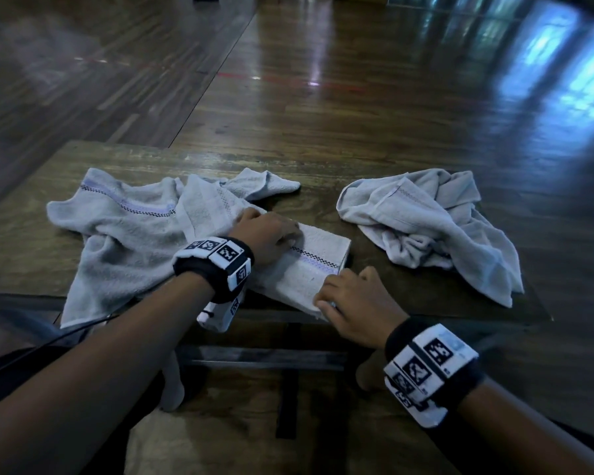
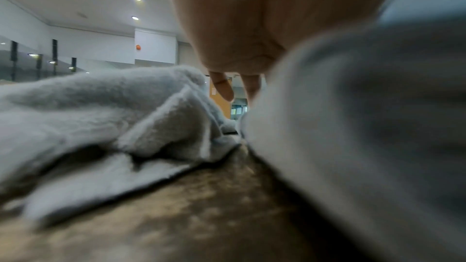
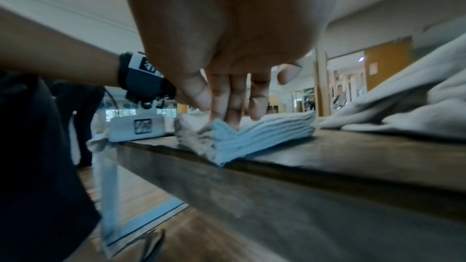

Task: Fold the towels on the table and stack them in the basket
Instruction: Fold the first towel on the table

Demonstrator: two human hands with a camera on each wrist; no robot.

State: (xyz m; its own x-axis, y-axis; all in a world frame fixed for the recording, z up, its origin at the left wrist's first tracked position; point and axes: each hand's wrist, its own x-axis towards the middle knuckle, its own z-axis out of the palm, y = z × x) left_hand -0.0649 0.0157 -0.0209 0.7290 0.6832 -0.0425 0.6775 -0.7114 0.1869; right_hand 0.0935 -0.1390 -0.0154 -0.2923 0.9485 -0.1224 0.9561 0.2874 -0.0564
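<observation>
A folded white towel [image 1: 319,265] with a purple checked stripe lies near the front edge of the wooden table [image 1: 323,200]. My left hand [image 1: 271,234] rests flat on its left end, fingers [image 2: 224,89] pointing down onto the cloth. At the near right corner my right hand [image 1: 350,299] presses down with straight fingers [image 3: 234,105], where the folded towel [image 3: 264,132] shows several stacked layers. An unfolded towel [image 1: 127,234] spreads out to the left, partly under my left arm. A crumpled towel [image 1: 426,221] lies to the right. No basket is in view.
The table's front edge [image 3: 327,156] runs just below my right hand. A strip of white cloth [image 1: 174,389] hangs off that edge under my left forearm. Glossy wooden floor [image 1: 391,80] lies beyond the table. The loose towel [image 2: 100,107] bunches up close beside my left wrist.
</observation>
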